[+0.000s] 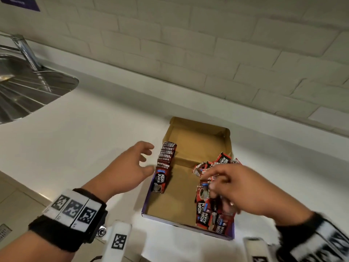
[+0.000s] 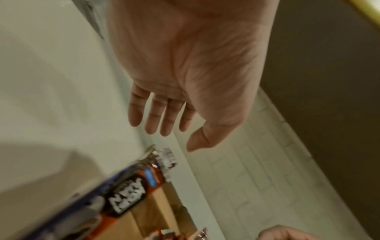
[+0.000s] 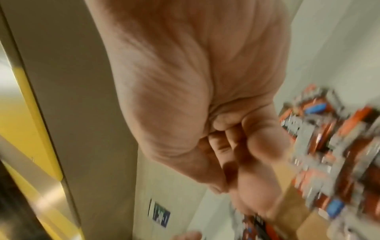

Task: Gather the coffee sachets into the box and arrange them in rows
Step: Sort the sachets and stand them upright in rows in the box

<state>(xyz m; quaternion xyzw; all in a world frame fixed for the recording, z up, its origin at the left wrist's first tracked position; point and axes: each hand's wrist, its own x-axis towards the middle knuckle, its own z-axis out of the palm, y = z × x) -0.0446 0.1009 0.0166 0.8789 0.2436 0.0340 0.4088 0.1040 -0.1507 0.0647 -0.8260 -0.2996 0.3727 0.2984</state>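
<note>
The loose coffee sachets (image 1: 213,203) heaped on the box's (image 1: 188,186) right side need pinching a few at a time by the right hand (image 1: 243,191), curled over them, grip unclear through blur, then standing upright against the left-wall row (image 1: 165,165), which the spread, empty left hand (image 1: 128,171) should steady.

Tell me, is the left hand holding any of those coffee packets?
No. In the left wrist view the left hand is empty, its fingers straight and spread above the row of sachets in the box.
</note>
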